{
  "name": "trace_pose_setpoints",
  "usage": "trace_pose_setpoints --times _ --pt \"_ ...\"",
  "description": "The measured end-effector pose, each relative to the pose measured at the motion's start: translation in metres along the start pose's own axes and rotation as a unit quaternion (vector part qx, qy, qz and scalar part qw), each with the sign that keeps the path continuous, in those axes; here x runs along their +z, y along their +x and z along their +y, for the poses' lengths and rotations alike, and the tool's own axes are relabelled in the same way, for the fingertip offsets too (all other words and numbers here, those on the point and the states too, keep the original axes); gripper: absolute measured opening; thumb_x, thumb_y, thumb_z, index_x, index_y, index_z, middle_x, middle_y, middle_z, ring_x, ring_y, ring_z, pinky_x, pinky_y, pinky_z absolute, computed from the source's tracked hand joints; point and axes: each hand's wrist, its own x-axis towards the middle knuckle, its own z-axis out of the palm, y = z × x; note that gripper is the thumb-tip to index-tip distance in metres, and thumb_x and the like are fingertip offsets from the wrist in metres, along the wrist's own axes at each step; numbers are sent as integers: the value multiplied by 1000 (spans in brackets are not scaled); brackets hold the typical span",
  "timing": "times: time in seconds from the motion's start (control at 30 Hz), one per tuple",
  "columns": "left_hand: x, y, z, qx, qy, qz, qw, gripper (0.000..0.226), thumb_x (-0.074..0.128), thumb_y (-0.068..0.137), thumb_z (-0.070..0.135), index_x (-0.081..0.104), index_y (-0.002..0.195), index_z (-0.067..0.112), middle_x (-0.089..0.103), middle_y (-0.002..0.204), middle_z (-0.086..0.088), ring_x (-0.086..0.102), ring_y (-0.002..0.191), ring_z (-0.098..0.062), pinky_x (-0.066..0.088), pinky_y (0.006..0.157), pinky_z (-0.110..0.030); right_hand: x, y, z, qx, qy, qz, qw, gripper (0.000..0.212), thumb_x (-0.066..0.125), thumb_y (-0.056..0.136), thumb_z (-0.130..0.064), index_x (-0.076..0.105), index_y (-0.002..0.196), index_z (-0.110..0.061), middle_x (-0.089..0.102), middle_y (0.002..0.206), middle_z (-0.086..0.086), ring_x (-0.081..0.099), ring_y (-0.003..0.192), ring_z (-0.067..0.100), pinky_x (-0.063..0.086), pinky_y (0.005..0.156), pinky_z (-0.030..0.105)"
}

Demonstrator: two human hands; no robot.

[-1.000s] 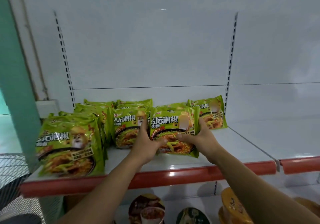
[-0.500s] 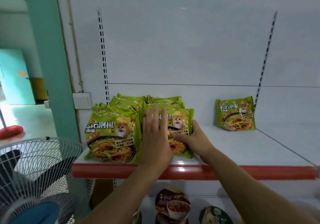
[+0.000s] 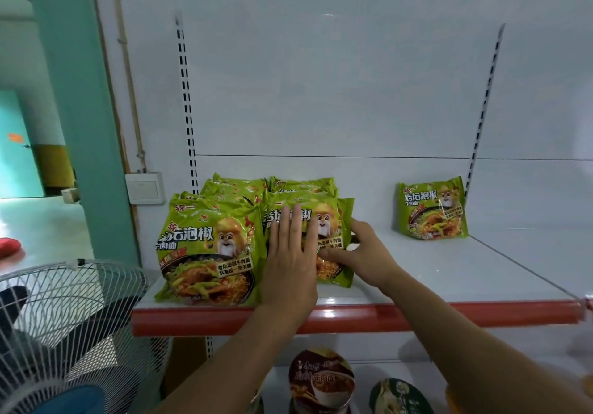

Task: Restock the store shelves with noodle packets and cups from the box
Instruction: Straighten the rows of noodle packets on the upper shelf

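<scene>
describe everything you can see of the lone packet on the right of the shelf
The lone packet is a sealed green wrapper, glossy like plastic, with crimped ends. Its front shows Chinese lettering, a cartoon animal and a dark bowl of noodles. It stands upright, tilted slightly back, facing out, at the back of the white shelf, beside the right slotted upright, well apart from the other packets. Only the shelf visibly touches it.
</scene>
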Motion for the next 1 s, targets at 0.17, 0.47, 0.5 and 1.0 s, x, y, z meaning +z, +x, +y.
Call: trace_pose_setpoints --times 0.17,0.47,0.5,1.0 --pt "-1 6 2 1 -12 -16 1000 94 63 79 1 13 158 16 -7 164 -15 -10 149 -41 4 121 -55 3 -2 -5 5 45 -5 999 48 83 75 -15 56 113 -28 63 104 -5 65 76 2 54 62 16" --pt "-10 0 7 14 -60 -31 998 89 62 81 15 14 156 25 -14 164 -6 -21 149 -31 -16 119 -43 -28 -7 -3 50 81 -39 995 48 76 84 -24 55 128 -27 63 116 -11 64 96 2 49 67 11" --pt "-8 -1 10 19 -75 -10 997 84 64 80 20 23 154 22 -3 165 -8 -12 151 -32 -11 120 -44 -33 -6 -2 51 80 -37 995 49 75 85 -26 55 130 -26 62 118 -10 63 99 3 49 71 12" --pt "19 61 147 -140 -398 -171 890 31 60 92 39 63 121 26 66 116 12 62 105 -10 49 90 -28 -142 27 54 118 -135 172 969 28 63 85 -24 65 113 -18 68 102 -3 63 96 20 53 84 36"
